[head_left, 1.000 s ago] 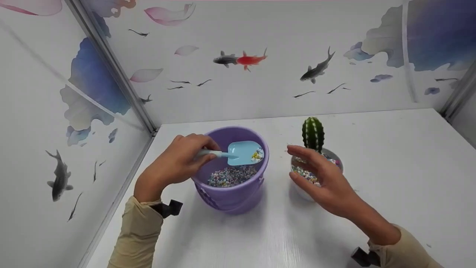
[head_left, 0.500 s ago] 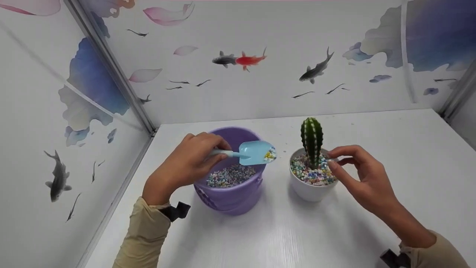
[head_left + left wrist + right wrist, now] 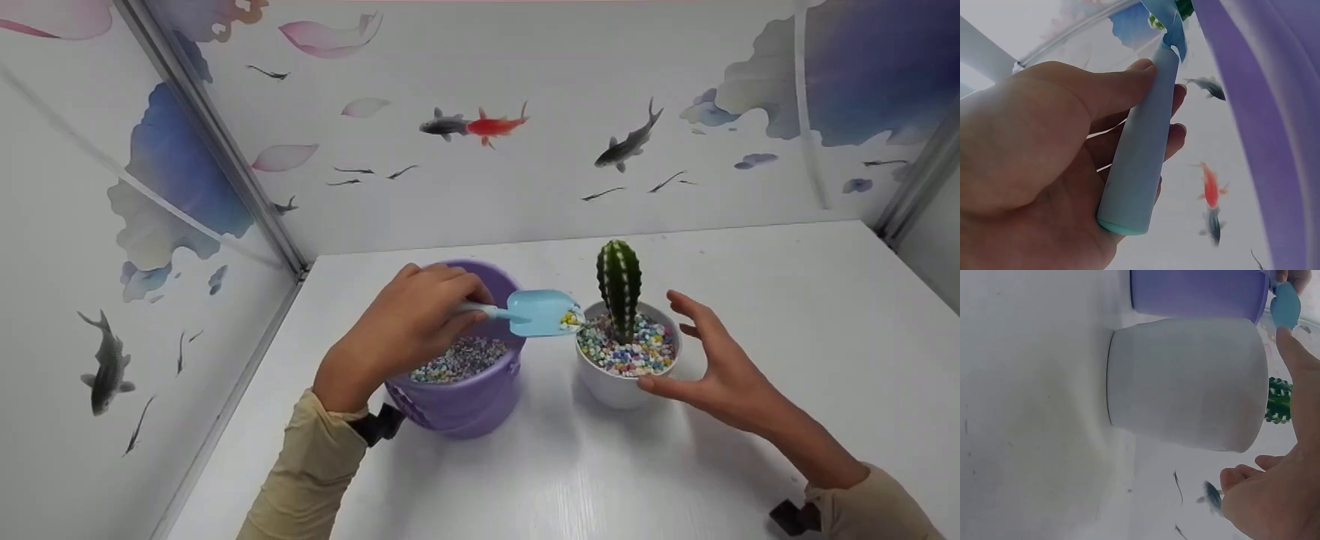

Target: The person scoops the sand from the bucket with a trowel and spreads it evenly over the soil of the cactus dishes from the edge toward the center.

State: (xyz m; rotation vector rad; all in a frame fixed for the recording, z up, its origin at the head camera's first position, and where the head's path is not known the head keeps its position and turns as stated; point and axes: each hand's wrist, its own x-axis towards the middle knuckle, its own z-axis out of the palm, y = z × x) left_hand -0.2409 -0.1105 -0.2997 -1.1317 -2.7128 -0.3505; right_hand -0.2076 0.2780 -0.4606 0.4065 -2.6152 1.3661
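Observation:
My left hand (image 3: pixel 420 330) grips the pale handle (image 3: pixel 1141 146) of a small light-blue shovel (image 3: pixel 536 313), thumb on one side and fingers curled round the other. A few yellow and white pebbles (image 3: pixel 571 318) lie at the tip of its blade, which overlaps the left rim of a white flowerpot (image 3: pixel 619 391). Multicoloured pebbles (image 3: pixel 646 352) surround a green cactus (image 3: pixel 619 289) inside the pot. At the pot's right side, my right hand (image 3: pixel 731 375) is spread, thumb tip right at the front of the rim and fingers apart from it.
Just left of the pot stands a purple bucket (image 3: pixel 469 412), partly filled with small mixed pebbles (image 3: pixel 461 358), under my left hand. White panels with painted fish (image 3: pixel 499 126) enclose the white table (image 3: pixel 555 480) at the back and left.
The shovel has travelled right from over the bucket to the pot's rim. My right hand passed from the pot's front to its right side, and its fingers have since spread from near the pebbles.

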